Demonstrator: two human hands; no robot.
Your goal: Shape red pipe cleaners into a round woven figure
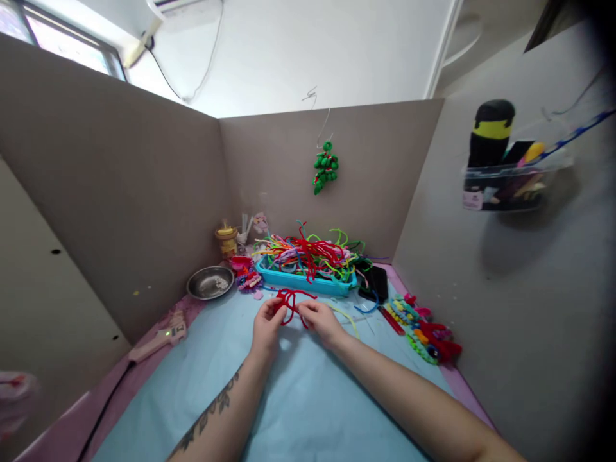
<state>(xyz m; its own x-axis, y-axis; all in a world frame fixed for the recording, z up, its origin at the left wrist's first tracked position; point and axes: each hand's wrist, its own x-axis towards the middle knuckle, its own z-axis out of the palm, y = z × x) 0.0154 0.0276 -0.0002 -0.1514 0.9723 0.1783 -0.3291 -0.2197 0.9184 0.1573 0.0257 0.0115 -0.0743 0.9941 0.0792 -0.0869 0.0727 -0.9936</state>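
Near the frame's centre, the left hand (266, 323) and right hand (321, 320) pinch looped fuzzy red strands (289, 296) between thumbs and fingers, below a bright-blue rectangular plastic tray (301, 282)

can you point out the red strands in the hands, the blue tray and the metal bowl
Red strands (287, 297): head view, near the middle of the loops.
Blue tray (289, 280): head view, on its front wall.
Metal bowl (204, 283): head view, on its bare inside.
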